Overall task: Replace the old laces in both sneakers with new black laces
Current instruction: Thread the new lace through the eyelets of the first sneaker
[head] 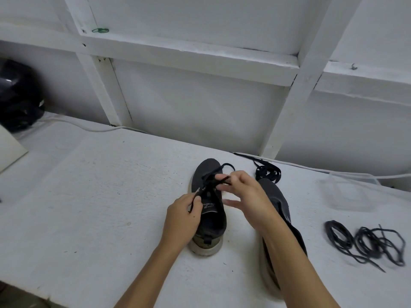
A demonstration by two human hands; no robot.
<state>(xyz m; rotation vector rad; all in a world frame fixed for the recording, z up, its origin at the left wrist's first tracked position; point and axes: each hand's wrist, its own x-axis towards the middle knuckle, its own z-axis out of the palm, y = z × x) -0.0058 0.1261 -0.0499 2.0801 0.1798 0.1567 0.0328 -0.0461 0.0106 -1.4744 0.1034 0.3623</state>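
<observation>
Left hand (181, 221): fingers curled, pinching one end of the black lace (213, 177) beside the tongue of the left sneaker (209, 210).
Right hand (246, 196): thumb and forefinger pinching the other strand of the lace above the eyelets; remaining fingers spread loosely, blurred.
Left sneaker: upright on the white tabletop (89, 196), toe pointing away, heel toward the camera, dark upper, pale sole; lace crossing over the eyelets, a loop lying past the toe.
Right sneaker (278, 203): just beside the first, on its right, largely hidden under the right forearm; whether laced, cannot tell.
Bundle of laces (268, 172): black, flat, loosely heaped on the tabletop beyond the right sneaker, near the wall.
Coiled laces (367, 243): dark, thin, tangled in loops on the tabletop well to the right of the sneakers.
Clear plastic container (347, 192): on the tabletop, beyond the coiled laces.
White cable (89, 127): running along the back edge of the tabletop by the wall.
Dark helmet-like object (17, 96): far left, against the wall.
</observation>
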